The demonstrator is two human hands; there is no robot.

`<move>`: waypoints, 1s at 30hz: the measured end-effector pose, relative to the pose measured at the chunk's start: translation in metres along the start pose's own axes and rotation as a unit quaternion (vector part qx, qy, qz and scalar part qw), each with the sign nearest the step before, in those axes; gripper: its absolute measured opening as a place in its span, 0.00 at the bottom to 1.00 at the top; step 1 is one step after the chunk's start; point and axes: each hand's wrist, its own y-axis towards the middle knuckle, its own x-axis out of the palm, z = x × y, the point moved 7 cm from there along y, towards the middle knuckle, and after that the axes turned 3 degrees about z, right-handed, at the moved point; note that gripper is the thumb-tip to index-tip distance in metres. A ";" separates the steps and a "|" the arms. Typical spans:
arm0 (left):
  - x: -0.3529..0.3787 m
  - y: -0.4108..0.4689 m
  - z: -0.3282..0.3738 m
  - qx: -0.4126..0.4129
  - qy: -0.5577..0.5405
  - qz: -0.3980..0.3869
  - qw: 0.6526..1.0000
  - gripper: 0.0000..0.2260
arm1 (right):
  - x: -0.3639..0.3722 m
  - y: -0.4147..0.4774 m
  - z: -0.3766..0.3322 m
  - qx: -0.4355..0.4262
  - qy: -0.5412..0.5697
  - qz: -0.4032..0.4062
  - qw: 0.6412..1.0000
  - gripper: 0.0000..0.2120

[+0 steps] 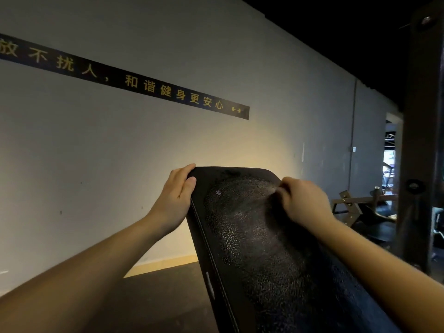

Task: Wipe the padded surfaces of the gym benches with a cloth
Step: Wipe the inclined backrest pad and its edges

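Bracing: left hand (175, 195) grasps the black stitched bench pad's (252, 248) eleven-o'clock corner so the right hand (304, 200), clenched round what looks like a dark cloth (275, 199), can scrub.

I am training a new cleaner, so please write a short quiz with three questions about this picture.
1. True or false: the left hand grips the top corner of the bench pad.
2. Where is the right hand? A) on the upper right part of the pad; B) on the dark post; C) on the floor.
3. Fill in: the banner with yellow writing is fixed on the ____.
Key: 1 true; 2 A; 3 wall.
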 end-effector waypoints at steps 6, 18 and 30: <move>-0.005 -0.001 0.004 0.008 0.038 -0.018 0.999 0.20 | 0.009 0.016 -0.111 -0.040 0.057 0.004 0.998 0.10; -0.004 -0.003 0.006 -0.003 0.017 -0.019 1.000 0.21 | 0.008 0.035 -0.123 -0.081 0.075 0.007 0.994 0.10; -0.003 -0.004 0.005 0.004 0.004 -0.003 1.000 0.21 | -0.009 -0.023 -0.129 -0.193 0.079 -0.013 0.978 0.07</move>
